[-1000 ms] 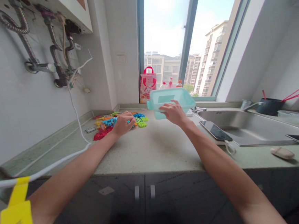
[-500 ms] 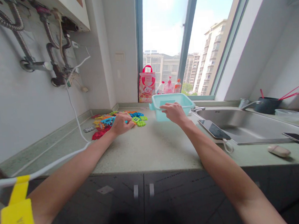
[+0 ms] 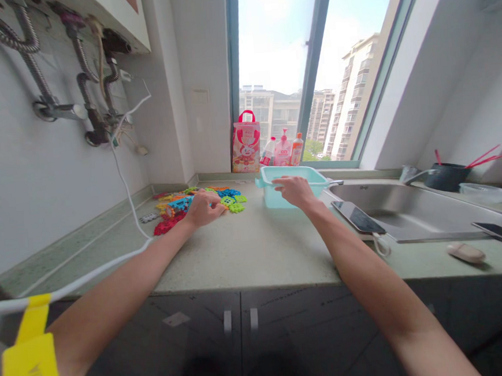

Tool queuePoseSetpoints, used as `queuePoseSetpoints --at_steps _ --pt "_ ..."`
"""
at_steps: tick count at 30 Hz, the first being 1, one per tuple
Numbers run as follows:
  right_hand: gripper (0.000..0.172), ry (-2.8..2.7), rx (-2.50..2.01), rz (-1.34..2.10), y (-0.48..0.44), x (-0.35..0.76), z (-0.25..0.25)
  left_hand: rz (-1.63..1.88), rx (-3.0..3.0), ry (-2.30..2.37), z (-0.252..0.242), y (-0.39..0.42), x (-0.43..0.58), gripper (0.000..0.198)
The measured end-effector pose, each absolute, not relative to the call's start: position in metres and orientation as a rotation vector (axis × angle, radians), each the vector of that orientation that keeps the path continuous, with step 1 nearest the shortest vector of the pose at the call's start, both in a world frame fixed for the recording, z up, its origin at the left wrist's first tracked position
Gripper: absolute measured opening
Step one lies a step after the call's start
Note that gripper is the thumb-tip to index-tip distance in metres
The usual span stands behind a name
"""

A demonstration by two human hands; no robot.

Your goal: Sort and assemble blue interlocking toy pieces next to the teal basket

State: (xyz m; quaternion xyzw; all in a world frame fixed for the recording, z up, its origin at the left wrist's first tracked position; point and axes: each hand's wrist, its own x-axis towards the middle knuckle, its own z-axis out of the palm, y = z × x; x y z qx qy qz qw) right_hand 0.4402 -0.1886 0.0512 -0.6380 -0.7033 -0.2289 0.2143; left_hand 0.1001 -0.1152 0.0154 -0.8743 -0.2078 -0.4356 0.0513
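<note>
My right hand point(image 3: 295, 191) grips the near rim of a mint-green plastic basin point(image 3: 273, 199), which stands upright on the counter left of the sink. My left hand point(image 3: 204, 209) rests at a heap of colourful plastic building pieces point(image 3: 171, 224), its fingers curled inward. Whatever those fingers hold, if anything, is hidden behind the hand. Red pieces lie nearest me, blue and orange ones behind, and flower-like lime-green pieces point(image 3: 235, 204) just to the right of the hand. The basin's inside is mostly out of sight.
A steel sink point(image 3: 413, 210) is set in the counter at the right, with a phone point(image 3: 357, 217) on its left edge. A computer mouse point(image 3: 465, 253) lies in front. Bottles point(image 3: 282, 152) and a pink bag point(image 3: 246, 148) stand by the window. A white cable point(image 3: 124, 186) hangs at the left.
The basin has shifted a little to the right and lower, with my right hand still on its rim. More of the bottles behind it shows. My left hand has hardly moved.
</note>
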Motion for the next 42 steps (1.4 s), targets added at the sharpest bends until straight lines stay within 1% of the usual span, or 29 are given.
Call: queuePoseSetpoints --at_steps 3,6,10,28,34,42 --pt "0.037 -1.944 -1.788 -0.629 -0.189 0.441 0.052 -1.337 -2.703 -0.615 0.015 -0.115 0.100 0.032" --pt "0.035 -1.925 -1.811 -0.626 -0.189 0.444 0.053 -1.360 -2.801 -0.577 0.014 -0.116 0.100 0.025" --pt "0.036 -1.892 -1.850 -0.597 -0.187 0.451 0.053 -1.363 -2.889 -0.532 0.014 -0.117 0.100 0.018" --pt "0.039 -1.849 -1.942 -0.575 -0.186 0.467 0.053 -1.372 -2.909 -0.524 0.013 -0.116 0.100 0.023" --pt "0.042 -1.833 -1.989 -0.552 -0.189 0.469 0.055 -1.391 -2.791 -0.614 0.010 -0.111 0.100 0.025" --pt "0.042 -1.780 -2.088 -0.532 -0.189 0.473 0.055 -1.301 -2.741 -0.685 0.009 -0.112 0.101 0.027"
